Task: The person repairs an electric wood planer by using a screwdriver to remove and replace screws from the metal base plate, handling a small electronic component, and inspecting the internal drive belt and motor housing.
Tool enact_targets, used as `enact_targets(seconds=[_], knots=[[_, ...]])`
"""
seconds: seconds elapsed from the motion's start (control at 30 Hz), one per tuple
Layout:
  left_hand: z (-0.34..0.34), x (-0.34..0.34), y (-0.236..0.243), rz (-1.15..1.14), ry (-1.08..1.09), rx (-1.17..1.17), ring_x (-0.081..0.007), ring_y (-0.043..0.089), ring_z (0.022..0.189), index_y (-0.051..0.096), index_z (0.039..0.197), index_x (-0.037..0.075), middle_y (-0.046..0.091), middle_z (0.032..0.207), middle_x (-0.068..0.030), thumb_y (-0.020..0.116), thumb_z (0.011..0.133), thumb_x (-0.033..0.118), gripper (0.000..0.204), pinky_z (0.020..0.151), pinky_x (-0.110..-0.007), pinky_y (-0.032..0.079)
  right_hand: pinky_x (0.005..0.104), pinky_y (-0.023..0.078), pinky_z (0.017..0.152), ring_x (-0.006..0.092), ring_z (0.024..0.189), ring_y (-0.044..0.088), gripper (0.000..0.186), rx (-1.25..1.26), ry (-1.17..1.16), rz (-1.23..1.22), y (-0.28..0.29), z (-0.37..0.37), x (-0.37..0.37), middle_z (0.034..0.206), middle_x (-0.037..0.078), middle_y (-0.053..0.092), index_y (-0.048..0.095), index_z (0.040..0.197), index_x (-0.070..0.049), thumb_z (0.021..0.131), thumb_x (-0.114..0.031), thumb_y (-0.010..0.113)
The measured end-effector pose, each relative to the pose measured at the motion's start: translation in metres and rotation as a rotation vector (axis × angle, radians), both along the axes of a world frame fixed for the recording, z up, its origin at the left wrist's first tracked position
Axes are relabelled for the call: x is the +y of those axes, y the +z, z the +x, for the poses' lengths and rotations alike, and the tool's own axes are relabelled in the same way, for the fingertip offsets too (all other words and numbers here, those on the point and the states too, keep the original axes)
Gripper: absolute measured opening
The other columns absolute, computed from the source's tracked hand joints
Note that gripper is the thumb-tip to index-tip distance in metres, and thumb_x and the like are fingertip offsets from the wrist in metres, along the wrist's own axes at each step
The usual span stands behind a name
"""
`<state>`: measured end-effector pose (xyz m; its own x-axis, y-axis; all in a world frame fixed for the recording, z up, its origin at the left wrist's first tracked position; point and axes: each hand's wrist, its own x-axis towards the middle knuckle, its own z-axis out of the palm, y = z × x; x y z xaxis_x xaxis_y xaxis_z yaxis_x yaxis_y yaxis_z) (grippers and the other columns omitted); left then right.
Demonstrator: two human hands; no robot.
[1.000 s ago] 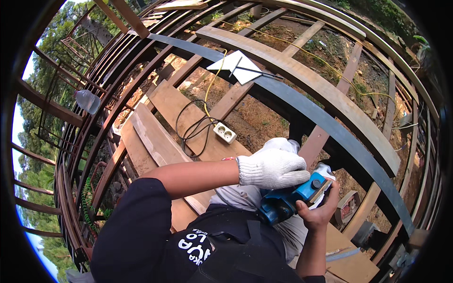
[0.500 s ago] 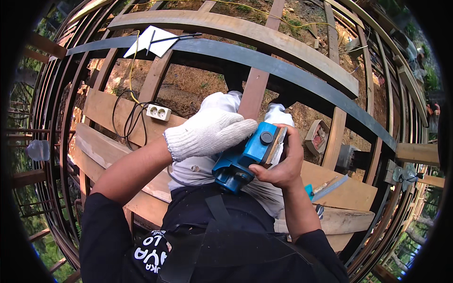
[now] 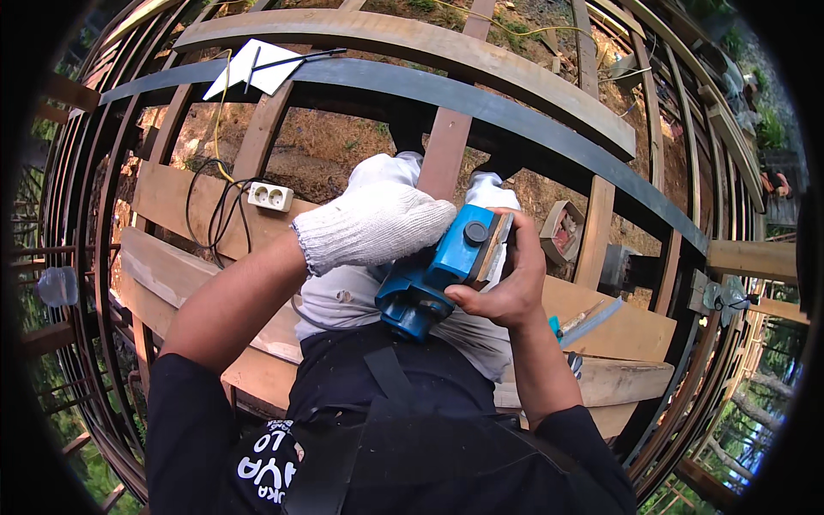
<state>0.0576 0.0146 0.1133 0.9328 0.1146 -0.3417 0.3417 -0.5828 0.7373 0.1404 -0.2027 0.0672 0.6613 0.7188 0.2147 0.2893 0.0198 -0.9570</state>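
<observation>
A blue electric planer [image 3: 452, 255] is tilted on its side above my lap, its dark round knob facing up and its metal sole toward my right. In a white knitted glove, my left hand [image 3: 378, 215] is closed against the planer's far left side; its fingertips are partly hidden behind the body. My bare right hand [image 3: 513, 279] grips the sole side, with the thumb on the near edge and fingers wrapped round the far end. Beneath it are my legs in pale trousers [image 3: 343, 296].
A white socket strip [image 3: 269, 196] with a black cable [image 3: 221, 206] rests on planks at left. White paper [image 3: 257, 69] with dark sticks lies on a grey beam [image 3: 412, 88]. A small box [image 3: 562, 232] and a handsaw-like blade [image 3: 592, 322] are at right. Gaps between beams show soil below.
The view has shifted slightly, so the surroundings sit a little further left and higher. Both hands keep their hold on the planer, which has barely turned.
</observation>
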Motion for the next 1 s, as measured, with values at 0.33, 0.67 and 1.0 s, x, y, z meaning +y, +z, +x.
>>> enact_targets(seconds=[0.33,0.67,1.0], knots=[[-0.007,-0.008,-0.029,0.402,-0.059,-0.638,-0.0326,0.065,0.074,0.069,0.080,0.014,0.067,0.076,-0.0106,0.062,0.088,0.035,0.024,0.075,-0.046,0.045,0.0351,0.050,0.098,0.0212,0.107,0.064,0.089,0.057,0.037,0.001,0.001,0.007,-0.002,0.113,0.012,0.065,0.050,0.127,0.000,0.060,-0.035,0.098],[0.004,0.006,-0.028,0.389,-0.378,-0.728,-0.0309,0.069,0.084,0.069,0.096,0.014,0.070,0.089,-0.0090,0.058,0.091,0.028,0.018,0.071,-0.047,0.051,0.0350,0.048,0.102,0.0193,0.115,0.059,0.102,0.154,0.067,-0.053,-0.002,0.015,-0.003,0.123,0.010,0.058,0.045,0.136,-0.001,0.059,-0.038,0.100],[0.021,0.005,-0.035,0.543,-0.417,-0.479,-0.0366,0.069,0.078,0.062,0.099,0.007,0.066,0.086,-0.0165,0.062,0.088,0.012,0.013,0.066,-0.046,0.055,0.0356,0.050,0.099,0.0202,0.111,0.063,0.088,0.365,0.058,-0.024,-0.007,0.024,0.005,0.117,0.010,0.064,0.048,0.130,-0.002,0.062,-0.026,0.098]])
